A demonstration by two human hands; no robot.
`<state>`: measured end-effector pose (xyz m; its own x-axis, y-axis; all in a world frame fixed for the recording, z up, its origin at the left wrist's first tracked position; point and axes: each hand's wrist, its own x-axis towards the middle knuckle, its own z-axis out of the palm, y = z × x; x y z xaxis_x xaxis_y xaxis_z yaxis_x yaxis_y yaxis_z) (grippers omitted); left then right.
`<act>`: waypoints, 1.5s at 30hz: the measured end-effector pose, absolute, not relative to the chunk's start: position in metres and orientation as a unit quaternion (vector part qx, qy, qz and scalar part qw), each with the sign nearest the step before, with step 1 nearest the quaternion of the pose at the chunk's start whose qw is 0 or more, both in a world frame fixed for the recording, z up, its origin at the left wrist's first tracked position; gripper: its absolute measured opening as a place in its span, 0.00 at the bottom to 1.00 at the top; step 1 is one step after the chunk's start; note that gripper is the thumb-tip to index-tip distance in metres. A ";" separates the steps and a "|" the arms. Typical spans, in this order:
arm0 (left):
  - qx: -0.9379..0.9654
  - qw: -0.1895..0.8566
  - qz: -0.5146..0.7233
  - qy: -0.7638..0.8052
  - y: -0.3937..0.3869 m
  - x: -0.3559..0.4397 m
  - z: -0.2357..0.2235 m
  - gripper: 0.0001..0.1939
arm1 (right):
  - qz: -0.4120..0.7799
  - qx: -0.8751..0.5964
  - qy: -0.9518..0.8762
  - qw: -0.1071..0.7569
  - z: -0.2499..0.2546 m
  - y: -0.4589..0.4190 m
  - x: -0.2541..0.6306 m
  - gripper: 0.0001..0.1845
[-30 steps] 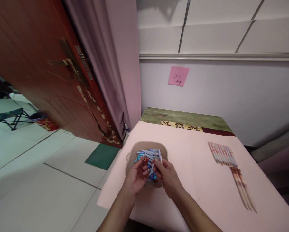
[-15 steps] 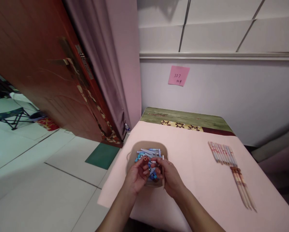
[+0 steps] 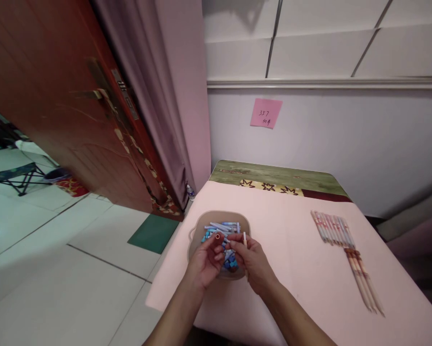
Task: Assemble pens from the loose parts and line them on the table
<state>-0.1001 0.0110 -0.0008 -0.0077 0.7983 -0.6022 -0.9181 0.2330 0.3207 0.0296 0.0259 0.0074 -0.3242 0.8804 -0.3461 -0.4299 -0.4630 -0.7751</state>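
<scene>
Above a beige basket [image 3: 219, 214] on the pink-covered table, my left hand [image 3: 204, 265] pinches a small brown pen cap [image 3: 217, 237], its round hollow end facing me. My right hand [image 3: 256, 265] grips a slim pen [image 3: 245, 239] held upright, with a white tip showing above the fingers and the lower end below the hand. Cap and pen are apart. Blue and light-blue pens [image 3: 221, 226] and loose blue caps [image 3: 231, 264] lie in the basket, partly hidden by my hands.
On the right of the table lies a row of pale pens [image 3: 333, 228], with several brown-capped pens [image 3: 362, 281] below it. A pink note [image 3: 266, 113] is stuck on the wall. To the left are a wooden door [image 3: 57, 91], a green mat [image 3: 154, 233] and a folding stool [image 3: 19, 173].
In my right hand the pen has shifted, so more of its white tip shows above the fingers. The left hand keeps its pinch on the cap.
</scene>
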 end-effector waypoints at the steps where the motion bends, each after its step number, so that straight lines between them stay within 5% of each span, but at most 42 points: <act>1: -0.082 0.700 0.614 0.356 0.011 -0.100 -0.001 0.04 | 0.760 -0.393 -0.290 0.429 0.007 0.026 0.030 0.21; 31: -0.061 0.692 0.624 0.357 0.006 -0.099 0.000 0.03 | 0.737 -0.398 -0.318 0.444 0.007 0.021 0.029 0.22; 45: -0.061 0.660 0.660 0.354 0.003 -0.124 0.009 0.03 | 0.801 -0.412 -0.208 0.382 0.008 0.036 0.023 0.10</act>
<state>-0.1240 0.0031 0.0087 -0.1216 0.8279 -0.5475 -0.9145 0.1211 0.3861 0.0227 0.0363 0.0083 -0.3693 0.7827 -0.5011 -0.4403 -0.6222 -0.6473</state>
